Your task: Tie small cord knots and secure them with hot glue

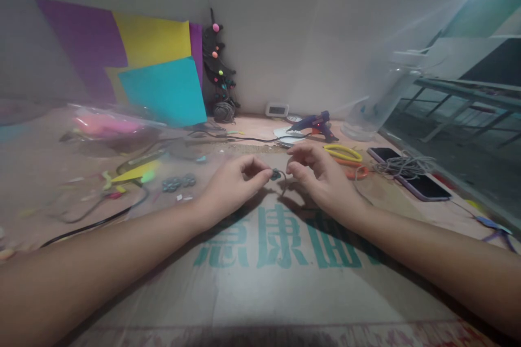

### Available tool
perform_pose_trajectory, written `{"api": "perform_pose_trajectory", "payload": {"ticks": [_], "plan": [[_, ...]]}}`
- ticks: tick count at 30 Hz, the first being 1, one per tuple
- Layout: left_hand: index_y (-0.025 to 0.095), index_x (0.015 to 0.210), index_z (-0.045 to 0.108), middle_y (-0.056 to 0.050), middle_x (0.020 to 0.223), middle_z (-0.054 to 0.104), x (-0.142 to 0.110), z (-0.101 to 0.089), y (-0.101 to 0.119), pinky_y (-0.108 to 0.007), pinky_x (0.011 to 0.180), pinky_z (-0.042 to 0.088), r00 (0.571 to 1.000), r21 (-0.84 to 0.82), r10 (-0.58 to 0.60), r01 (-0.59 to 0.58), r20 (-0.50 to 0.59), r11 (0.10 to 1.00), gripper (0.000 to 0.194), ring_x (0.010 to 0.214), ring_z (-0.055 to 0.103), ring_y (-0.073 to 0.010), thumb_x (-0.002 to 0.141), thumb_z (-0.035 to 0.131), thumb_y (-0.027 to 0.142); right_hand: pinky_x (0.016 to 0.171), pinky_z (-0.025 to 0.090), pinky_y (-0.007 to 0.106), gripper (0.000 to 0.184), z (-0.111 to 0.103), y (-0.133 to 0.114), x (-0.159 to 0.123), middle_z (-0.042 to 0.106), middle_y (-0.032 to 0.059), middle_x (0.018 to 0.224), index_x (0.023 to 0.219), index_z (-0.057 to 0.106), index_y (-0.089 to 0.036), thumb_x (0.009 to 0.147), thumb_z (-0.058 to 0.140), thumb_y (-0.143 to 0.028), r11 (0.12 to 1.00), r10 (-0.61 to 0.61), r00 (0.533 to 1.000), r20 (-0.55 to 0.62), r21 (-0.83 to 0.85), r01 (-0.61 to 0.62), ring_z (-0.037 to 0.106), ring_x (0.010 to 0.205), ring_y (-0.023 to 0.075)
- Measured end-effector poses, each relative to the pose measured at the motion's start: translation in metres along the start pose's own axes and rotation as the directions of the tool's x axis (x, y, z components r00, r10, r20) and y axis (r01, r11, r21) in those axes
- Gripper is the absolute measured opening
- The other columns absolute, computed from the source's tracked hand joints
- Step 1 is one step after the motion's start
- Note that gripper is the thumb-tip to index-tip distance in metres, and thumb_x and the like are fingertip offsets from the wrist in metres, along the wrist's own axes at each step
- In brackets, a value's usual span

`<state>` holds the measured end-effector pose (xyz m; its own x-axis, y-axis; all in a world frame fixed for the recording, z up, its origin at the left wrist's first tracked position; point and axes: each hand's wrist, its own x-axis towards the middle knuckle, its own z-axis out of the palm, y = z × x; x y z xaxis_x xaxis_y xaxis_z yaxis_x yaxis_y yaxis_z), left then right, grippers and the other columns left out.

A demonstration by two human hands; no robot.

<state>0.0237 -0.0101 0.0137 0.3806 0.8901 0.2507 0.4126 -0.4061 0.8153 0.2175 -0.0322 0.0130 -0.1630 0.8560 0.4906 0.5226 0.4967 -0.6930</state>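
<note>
Between the thumb and index finger of my left hand (248, 173) is a small dark green coil of cord (275, 174), held just above the cardboard. A short length of the cord bends down from its right side. My right hand (313, 173) hovers close by on the right, fingers curled but apart, with a gap between thumb and index fingertip. Nothing shows clearly in its grasp. Similar small grey-green coils (179, 182) lie to the left of my left hand. Beyond my right wrist, a thin cord reaches toward a grey cord bundle (405, 165) resting on two phones (423, 187).
A glue gun (315, 124) with a red light lies at the back, near a small white display (277, 109). Yellow (344, 153) and orange loop handles sit behind my right hand. Coloured sheets (163, 89) and a dark beaded tree ornament (220, 68) lean on the wall. A black cable (97, 223) crosses the left.
</note>
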Motion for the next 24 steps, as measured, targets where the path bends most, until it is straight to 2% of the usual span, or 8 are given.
{"api": "perform_pose_trajectory", "payload": {"ticks": [5, 8, 13, 24], "plan": [[0.018, 0.079, 0.064, 0.0, 0.08, 0.068, 0.0, -0.0015, 0.0004, -0.025, 0.073, 0.046, 1.0, -0.018, 0.006, -0.006, 0.003, 1.0, 0.017, 0.078, 0.061, -0.0148, 0.085, 0.058, 0.032, 0.072, 0.046, 0.029, 0.013, -0.0013, 0.0025, -0.0001, 0.064, 0.0028, 0.082, 0.093, 0.059, -0.018, 0.086, 0.061, -0.029, 0.962, -0.158, 0.986, 0.055, -0.214, 0.167, 0.059, 0.077, 0.0159], [0.018, 0.079, 0.064, -0.001, 0.081, 0.069, -0.0007, -0.0017, 0.0004, -0.026, 0.072, 0.047, 1.0, -0.015, 0.009, -0.009, 0.008, 1.0, 0.017, 0.078, 0.063, -0.0161, 0.085, 0.057, 0.033, 0.07, 0.045, 0.03, 0.009, 0.0004, 0.0011, -0.0002, 0.063, 0.0028, 0.079, 0.088, 0.059, -0.019, 0.087, 0.059, -0.028, 0.94, -0.195, 0.978, 0.08, -0.268, 0.21, 0.058, 0.075, 0.0163], [0.018, 0.079, 0.064, -0.002, 0.08, 0.069, -0.0005, -0.0006, 0.0002, -0.027, 0.071, 0.047, 1.0, -0.006, 0.009, -0.009, 0.018, 1.0, 0.018, 0.077, 0.062, -0.0169, 0.084, 0.057, 0.033, 0.068, 0.043, 0.029, 0.011, 0.0026, -0.0005, 0.0, 0.062, 0.0012, 0.074, 0.078, 0.057, -0.02, 0.088, 0.056, -0.024, 0.938, -0.196, 0.979, 0.052, -0.281, 0.202, 0.057, 0.071, 0.0151], [0.017, 0.078, 0.064, -0.002, 0.079, 0.068, -0.0015, -0.0005, 0.0027, -0.028, 0.071, 0.046, 0.998, -0.05, -0.035, 0.038, 0.058, 0.998, 0.02, 0.076, 0.062, -0.0165, 0.083, 0.058, 0.035, 0.068, 0.043, 0.026, 0.009, -0.0001, -0.0043, -0.0004, 0.063, 0.0003, 0.074, 0.08, 0.059, -0.019, 0.088, 0.057, -0.023, 0.962, -0.121, 0.992, 0.041, -0.243, 0.127, 0.057, 0.07, 0.0141]]}}
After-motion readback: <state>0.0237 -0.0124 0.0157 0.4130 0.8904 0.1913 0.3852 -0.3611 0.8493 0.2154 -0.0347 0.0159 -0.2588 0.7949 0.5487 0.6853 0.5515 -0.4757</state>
